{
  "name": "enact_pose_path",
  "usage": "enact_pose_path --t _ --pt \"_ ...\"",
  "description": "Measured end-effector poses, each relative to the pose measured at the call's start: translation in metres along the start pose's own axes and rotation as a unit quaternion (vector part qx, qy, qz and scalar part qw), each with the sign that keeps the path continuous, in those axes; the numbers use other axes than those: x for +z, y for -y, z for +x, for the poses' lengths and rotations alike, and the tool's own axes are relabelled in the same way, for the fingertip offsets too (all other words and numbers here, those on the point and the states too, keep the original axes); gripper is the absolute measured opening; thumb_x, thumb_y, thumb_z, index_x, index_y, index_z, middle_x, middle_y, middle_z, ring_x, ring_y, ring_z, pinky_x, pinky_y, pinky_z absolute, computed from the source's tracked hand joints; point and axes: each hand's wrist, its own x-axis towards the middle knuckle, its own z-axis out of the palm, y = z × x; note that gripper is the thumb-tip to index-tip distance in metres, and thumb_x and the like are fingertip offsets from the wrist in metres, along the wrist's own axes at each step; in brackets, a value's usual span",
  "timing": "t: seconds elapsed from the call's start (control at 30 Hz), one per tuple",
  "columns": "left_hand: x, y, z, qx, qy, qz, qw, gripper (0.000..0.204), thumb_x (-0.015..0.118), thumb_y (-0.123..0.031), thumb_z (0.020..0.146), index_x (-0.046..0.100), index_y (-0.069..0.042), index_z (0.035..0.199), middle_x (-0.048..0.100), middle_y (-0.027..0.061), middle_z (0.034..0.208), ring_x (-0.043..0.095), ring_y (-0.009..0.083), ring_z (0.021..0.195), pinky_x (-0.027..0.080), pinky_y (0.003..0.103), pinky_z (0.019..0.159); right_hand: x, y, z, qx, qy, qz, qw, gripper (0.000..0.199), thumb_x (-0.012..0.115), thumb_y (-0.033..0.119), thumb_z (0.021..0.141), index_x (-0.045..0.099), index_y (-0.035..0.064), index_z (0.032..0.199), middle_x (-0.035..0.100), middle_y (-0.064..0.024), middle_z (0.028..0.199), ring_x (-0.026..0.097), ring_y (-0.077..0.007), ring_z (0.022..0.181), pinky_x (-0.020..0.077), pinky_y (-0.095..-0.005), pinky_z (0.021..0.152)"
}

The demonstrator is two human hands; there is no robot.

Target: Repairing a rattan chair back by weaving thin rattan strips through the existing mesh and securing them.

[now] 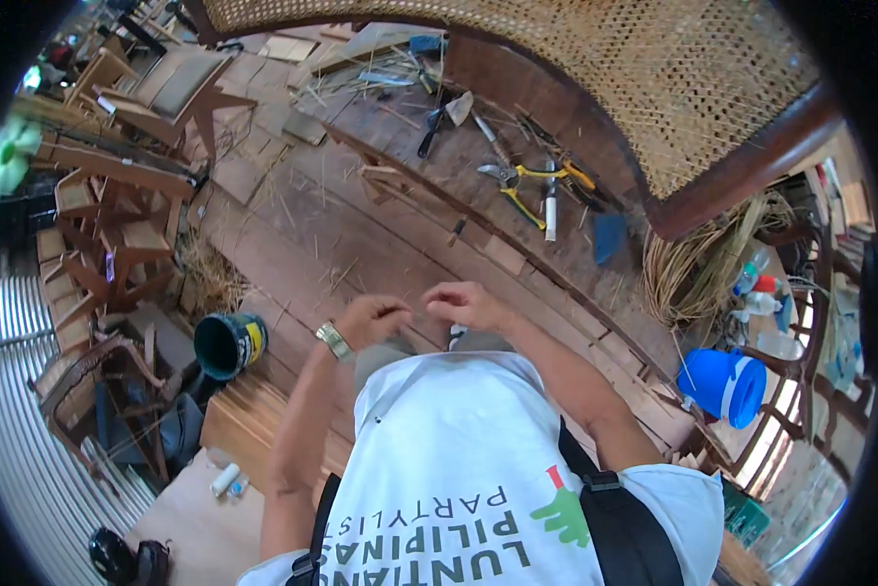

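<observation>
Grip: left hand [375, 320] and right hand [465, 305] curled; can't tell if holding.
Boards [302, 244] beneath: flat, brown, straw-strewn wood.
Cane panel [605, 59]: woven mesh, curved frame [751, 161].

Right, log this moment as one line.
left hand: curled, grip unclear | right hand: curled, grip unclear | hands apart | ahead: yellow-handled tool | right: blue bucket

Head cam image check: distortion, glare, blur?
Head view, edges: black fisheye border, corrugated metal sheet curving along it; head view, left: bright glare on that sheet; head view, upper left: pale green object smeared beyond identifying; head view, centre: left hand and right hand slightly soft, yellow-handled cutters clearer.
</observation>
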Motion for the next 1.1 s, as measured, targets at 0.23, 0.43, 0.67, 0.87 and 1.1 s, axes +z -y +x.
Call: enact_pose_path --t 0.23,0.43,0.67,0.87,1.1 --pt "-0.184 0.024 -0.078 -0.204 -0.056 0.327 0.921 0.050 0.089 -0.052 0.112 0.094 -0.003 0.120 0.089 0.0198 0.103 0.081 0.0333 0.088 0.064 0.049 0.087 -0.132 -0.059 -0.138 0.067 -0.206 -0.186 0.959 0.020 0.092 0.023 0.113 0.091 0.0036 0.113 0.084 0.0010 0.095 0.072 -0.0065 0.090 0.0601 -0.0323 0.079" --pt "-0.307 0.087 -0.103 -0.252 -0.127 0.365 0.887 0.049 0.096 -0.049 0.107 0.092 0.000 0.111 0.085 0.0121 0.087 0.077 0.0240 0.077 0.060 0.048 0.076 -0.168 -0.075 -0.239 0.078 -0.317 -0.254 0.910 0.020 0.094 0.022 0.111 0.090 0.0026 0.110 0.083 0.0035 0.095 0.070 -0.0050 0.091 0.0587 -0.0299 0.081" --pt "-0.386 0.115 -0.070 -0.234 -0.114 0.289 0.921 0.054 0.101 -0.052 0.101 0.093 0.002 0.108 0.086 0.0082 0.087 0.077 0.0197 0.077 0.061 0.044 0.074 -0.117 -0.003 -0.279 0.078 -0.387 -0.204 0.896 0.020 0.096 0.021 0.109 0.087 0.0045 0.104 0.076 0.0070 0.093 0.064 -0.0036 0.087 0.0530 -0.0288 0.078" --pt "-0.457 0.160 -0.047 -0.200 -0.079 0.329 0.920 0.054 0.104 -0.053 0.099 0.091 -0.001 0.104 0.082 0.0056 0.081 0.072 0.0171 0.071 0.058 0.042 0.067 -0.046 0.061 -0.260 0.070 -0.434 -0.164 0.883 0.021 0.098 0.020 0.108 0.084 0.0061 0.100 0.071 0.0099 0.090 0.059 -0.0024 0.084 0.0481 -0.0278 0.075" --pt "-0.500 0.180 -0.019 -0.227 -0.053 0.295 0.927 0.052 0.104 -0.052 0.100 0.090 -0.002 0.102 0.078 0.0022 0.079 0.067 0.0149 0.068 0.054 0.040 0.064 -0.008 0.066 -0.255 0.078 -0.464 -0.166 0.867 0.023 0.099 0.019 0.106 0.082 0.0073 0.097 0.069 0.0110 0.089 0.058 -0.0016 0.084 0.0462 -0.0274 0.075"
